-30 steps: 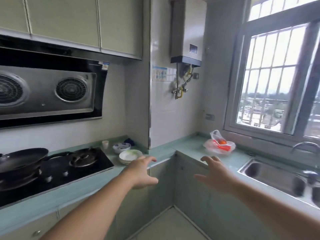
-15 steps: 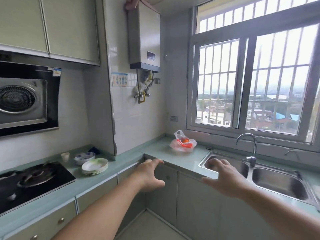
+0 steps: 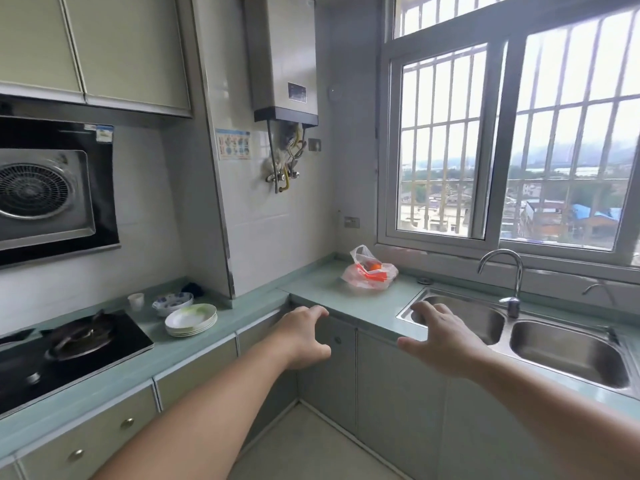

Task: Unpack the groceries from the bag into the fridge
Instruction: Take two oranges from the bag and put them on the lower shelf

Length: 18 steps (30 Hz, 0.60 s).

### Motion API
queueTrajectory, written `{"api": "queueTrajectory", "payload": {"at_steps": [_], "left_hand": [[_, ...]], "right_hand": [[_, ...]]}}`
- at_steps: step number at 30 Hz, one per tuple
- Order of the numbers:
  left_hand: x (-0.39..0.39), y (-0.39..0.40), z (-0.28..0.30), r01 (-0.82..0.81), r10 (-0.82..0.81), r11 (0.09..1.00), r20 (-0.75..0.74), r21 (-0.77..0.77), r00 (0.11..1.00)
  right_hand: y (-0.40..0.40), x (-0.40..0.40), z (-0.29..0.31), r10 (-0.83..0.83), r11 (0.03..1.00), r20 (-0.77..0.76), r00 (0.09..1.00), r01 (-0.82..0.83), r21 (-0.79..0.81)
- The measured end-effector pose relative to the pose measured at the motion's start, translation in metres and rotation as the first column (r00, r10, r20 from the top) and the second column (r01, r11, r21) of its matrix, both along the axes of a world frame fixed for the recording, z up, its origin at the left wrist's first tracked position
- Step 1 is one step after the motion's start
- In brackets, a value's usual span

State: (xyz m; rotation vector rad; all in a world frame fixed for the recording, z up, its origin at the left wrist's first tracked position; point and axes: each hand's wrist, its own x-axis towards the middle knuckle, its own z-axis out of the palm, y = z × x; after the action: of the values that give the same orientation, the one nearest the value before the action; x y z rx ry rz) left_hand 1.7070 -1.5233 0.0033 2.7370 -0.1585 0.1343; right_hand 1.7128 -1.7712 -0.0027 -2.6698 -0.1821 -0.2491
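Hands reaching out over the kitchen corner, both empty.

Left hand (image 3: 304, 336) and right hand (image 3: 441, 337) hover with fingers loosely spread, gripping nothing. The plastic bag (image 3: 370, 271) with orange and red groceries sits far on the green counter (image 3: 318, 289), left of the sink (image 3: 568, 351), below the window.

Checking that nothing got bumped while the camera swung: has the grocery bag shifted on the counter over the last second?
No. The grocery bag lies on the counter under the window's left corner, left of the sink, as before.
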Motion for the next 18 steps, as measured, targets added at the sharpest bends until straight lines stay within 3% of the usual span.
{"api": "queueTrajectory", "payload": {"at_steps": [18], "left_hand": [[0.245,0.074,-0.026,0.122,-0.124,0.992,-0.042,-0.041,0.991]], "right_hand": [[0.077,0.215,-0.01,-0.124,0.992,-0.008,0.992,0.124,-0.039]]}}
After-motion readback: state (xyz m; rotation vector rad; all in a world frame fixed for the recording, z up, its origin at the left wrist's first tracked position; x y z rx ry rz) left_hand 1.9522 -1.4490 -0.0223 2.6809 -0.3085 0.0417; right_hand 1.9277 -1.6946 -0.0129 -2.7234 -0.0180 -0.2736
